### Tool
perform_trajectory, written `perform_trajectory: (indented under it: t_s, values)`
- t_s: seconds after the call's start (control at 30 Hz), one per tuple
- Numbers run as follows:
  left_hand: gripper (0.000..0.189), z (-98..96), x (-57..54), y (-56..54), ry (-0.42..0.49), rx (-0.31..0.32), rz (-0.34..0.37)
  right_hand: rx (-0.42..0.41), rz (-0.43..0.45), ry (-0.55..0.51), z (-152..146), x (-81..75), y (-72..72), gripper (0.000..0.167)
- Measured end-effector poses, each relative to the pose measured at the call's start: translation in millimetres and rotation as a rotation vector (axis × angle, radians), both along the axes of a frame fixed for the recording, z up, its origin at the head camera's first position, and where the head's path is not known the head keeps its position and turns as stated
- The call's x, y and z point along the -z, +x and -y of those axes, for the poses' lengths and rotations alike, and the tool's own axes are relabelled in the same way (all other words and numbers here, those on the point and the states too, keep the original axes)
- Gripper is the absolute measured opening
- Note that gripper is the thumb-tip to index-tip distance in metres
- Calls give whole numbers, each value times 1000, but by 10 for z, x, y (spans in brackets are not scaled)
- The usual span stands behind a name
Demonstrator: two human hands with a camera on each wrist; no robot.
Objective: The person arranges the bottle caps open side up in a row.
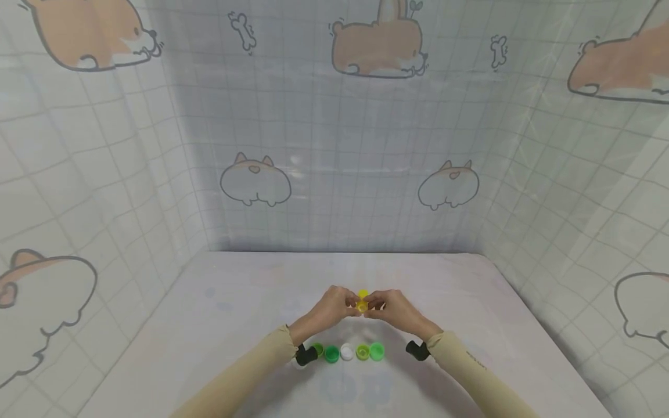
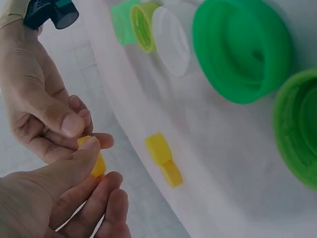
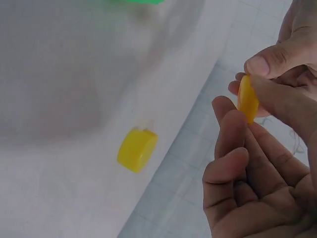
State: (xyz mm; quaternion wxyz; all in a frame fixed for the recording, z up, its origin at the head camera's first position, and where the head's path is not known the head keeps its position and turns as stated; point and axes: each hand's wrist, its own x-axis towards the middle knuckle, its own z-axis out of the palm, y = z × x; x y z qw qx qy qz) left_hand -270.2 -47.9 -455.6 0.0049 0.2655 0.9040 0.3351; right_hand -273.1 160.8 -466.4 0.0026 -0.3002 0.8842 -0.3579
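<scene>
Both hands meet at a small yellow bottle cap [image 1: 362, 306], held up over the far part of the table. My left hand [image 1: 333, 303] pinches one side of it between thumb and fingers. On the opposite side, my right hand [image 1: 395, 307] holds the cap's edge with its thumb and fingertips; its other fingers are loosely bent. The held cap [image 3: 248, 100] is seen nearly edge-on in the right wrist view, partly covered by fingers. Beyond it on the table lies another yellow cap [image 3: 137, 150]. A smaller yellow piece [image 2: 172, 173] shows beside that one in the left wrist view.
Nearer the body, a row of caps lies on the white table [image 1: 251, 290]: an olive-green cap [image 1: 318, 349], a dark green cap [image 1: 331, 354], a white cap [image 1: 347, 352], a lime cap [image 1: 363, 352] and a light green cap [image 1: 377, 351]. Patterned curtains [image 1: 334, 128] surround the table.
</scene>
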Motion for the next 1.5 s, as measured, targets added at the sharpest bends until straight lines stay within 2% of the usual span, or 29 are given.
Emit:
perform_trajectory:
  t_s: [0.13,0.37,0.53,0.8,1.1,1.33,1.5]
  values:
    - [24,5,25,-14,-30,17,-1,-26,-14,32,7,10,-8,22]
    - [23,19,35,-12,-28,64,-39,1,-95,80,22,8,-3,23]
    - [21,16,26,-9,-47,78,-30,-9,-103,92,21,-5,3,23]
    - [17,-4,36,-7,-45,80,-15,-31,-129,115,-6,19,-5,22]
    - [17,-31,41,-4,-61,89,-26,-14,-128,141,-33,38,-26,22]
    - [20,-45,78,-19,-56,81,2,-7,-110,132,-45,26,8,21]
    - [20,-47,75,-12,-48,77,22,-2,-129,138,-46,29,2,20]
